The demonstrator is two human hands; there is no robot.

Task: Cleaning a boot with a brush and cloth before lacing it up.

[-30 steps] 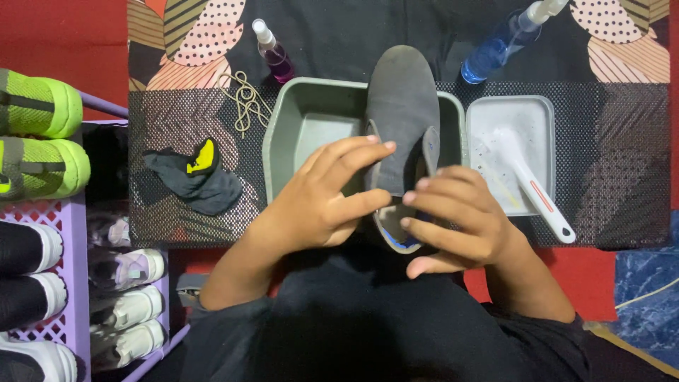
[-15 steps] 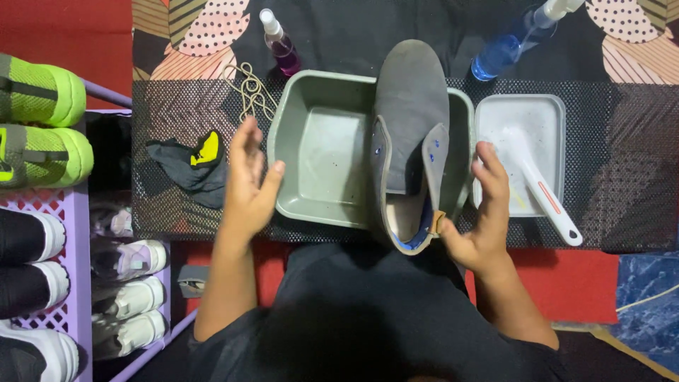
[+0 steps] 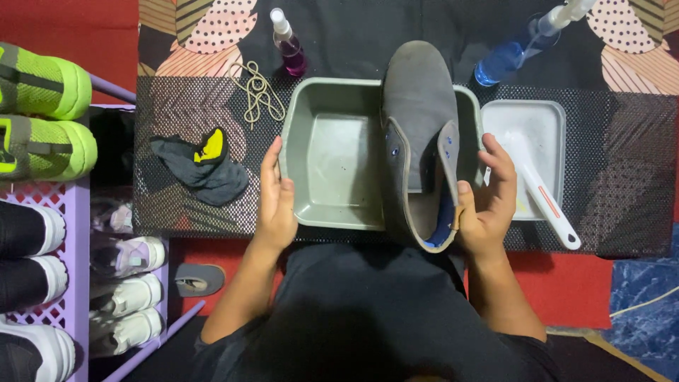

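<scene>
Single head-worn view, straight down from above, fairly close, over the grey basin [image 3: 332, 170] on a patterned mat [image 3: 622, 177]

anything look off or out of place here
Mostly tidy. The grey suede ankle boot has no laces; a loose beige lace lies tangled on the mat beside the grey plastic basin. A crumpled dark cloth with a yellow patch lies left.

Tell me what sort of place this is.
Probably a home shoe-cleaning spot on the floor. A grey shoe rests across a grey basin, spray bottles stand behind, a brush lies in a tray, and shoes fill a purple rack.
</scene>
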